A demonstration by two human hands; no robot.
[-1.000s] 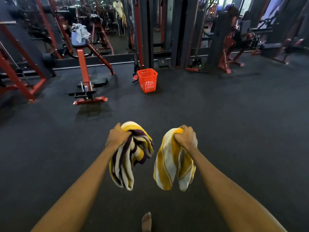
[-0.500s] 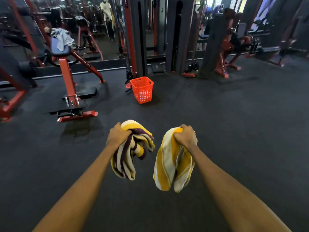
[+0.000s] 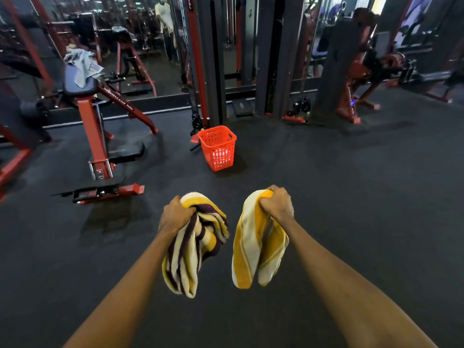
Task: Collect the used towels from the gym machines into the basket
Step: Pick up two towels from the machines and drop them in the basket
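Orange basket (image 3: 218, 146): upright on the floor, nearer than half a second ago.
Left hand (image 3: 175, 214): short of the basket, arm outstretched, fist clenched round the bunched purple-striped towel (image 3: 193, 247), grip unchanged.
Right hand (image 3: 277, 205): likewise, fist gripping the hanging yellow-striped towel (image 3: 253, 247).
Grey towel (image 3: 82, 65): on the bench (image 3: 75, 84), left of the basket.

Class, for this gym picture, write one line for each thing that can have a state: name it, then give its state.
left hand, gripping the purple-striped towel.
right hand, gripping the yellow-striped towel.
purple-striped towel, bunched, hanging from the hand.
yellow-striped towel, folded over, hanging from the hand.
orange basket, upright on the floor, contents unclear.
grey towel, draped over the bench pad, uncollected.
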